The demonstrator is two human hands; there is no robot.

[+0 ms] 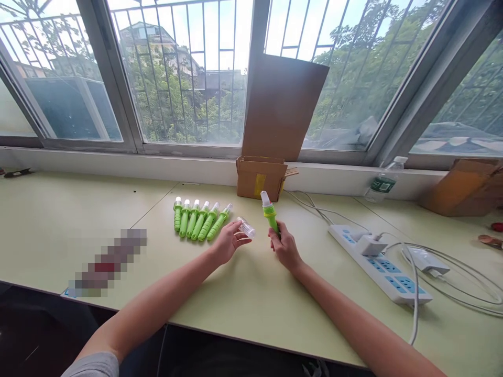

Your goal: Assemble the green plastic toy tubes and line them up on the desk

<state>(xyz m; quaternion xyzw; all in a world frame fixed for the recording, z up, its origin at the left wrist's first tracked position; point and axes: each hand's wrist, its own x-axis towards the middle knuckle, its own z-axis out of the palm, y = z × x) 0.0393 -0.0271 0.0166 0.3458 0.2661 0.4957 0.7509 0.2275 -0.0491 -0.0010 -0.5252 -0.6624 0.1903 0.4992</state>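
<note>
In my right hand (286,246) I grip a green stick (270,212) by its lower handle. It points up, with a yellow-green ringed collar and a whitish tip. My left hand (228,242) pinches a clear ribbed plastic cap (246,228) between thumb and fingers. The cap is tilted and apart from the stick. Left of that hand, several similar green sticks (203,222) lie side by side in a row on the table, their clear or white ends pointing away from me.
A small cardboard box (260,178) stands at the table's back edge, with a cardboard sheet (285,104) upright behind it. On the right are a white power strip (377,262) with cables, a plastic bottle (383,183) and a larger carton (461,188). A blurred-out item (108,262) lies left.
</note>
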